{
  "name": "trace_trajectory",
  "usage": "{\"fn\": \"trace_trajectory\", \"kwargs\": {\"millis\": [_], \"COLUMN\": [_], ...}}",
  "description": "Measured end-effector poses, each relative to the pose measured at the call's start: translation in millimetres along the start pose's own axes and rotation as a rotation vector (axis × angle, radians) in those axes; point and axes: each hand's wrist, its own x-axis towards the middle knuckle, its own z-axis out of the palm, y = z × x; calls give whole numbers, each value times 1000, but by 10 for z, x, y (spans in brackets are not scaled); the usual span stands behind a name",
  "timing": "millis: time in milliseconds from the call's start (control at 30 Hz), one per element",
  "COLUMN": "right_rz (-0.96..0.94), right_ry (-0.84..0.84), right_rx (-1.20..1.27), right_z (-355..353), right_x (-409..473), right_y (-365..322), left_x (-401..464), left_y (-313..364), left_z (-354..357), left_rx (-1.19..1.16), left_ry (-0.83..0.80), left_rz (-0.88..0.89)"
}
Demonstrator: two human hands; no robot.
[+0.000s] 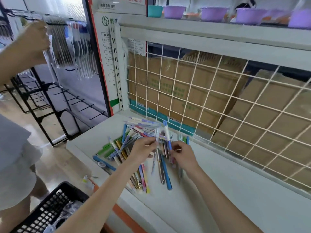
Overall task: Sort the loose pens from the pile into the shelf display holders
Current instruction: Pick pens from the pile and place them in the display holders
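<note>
1. Pens [134, 148]: one loose pile of dozens, too tangled to count, lying on the shelf [227, 190] under and left of both hands.
2. Left hand [143, 151] pinches a pale pen [157, 133] upright.
3. Right hand [183, 157] pinches a white-and-blue pen [167, 136].
4. Wire grid [218, 101] stands just beyond the hands; bare shelf lies to the right.
5. One black crate [50, 211] sits below left.

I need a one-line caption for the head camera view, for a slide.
Both hands, left hand and right hand, pick through a pile of loose pens on a white shelf.
</note>
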Motion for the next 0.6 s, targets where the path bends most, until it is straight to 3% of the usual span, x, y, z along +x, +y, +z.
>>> {"fn": "trace_trajectory", "kwargs": {"millis": [200,400,600], "right_rz": [-40,-20,30], "right_ry": [133,304,463], "right_rx": [139,298,328], "right_z": [-229,-589,-1114], "right_x": [-272,-780,-1481], "right_y": [62,247,542], "left_x": [-121,-207,-599], "left_y": [89,97,215], "left_z": [217,681,1390], "left_rx": [-98,13,-136], "left_ry": [-107,-195,-342], "left_rz": [76,219,254]}}
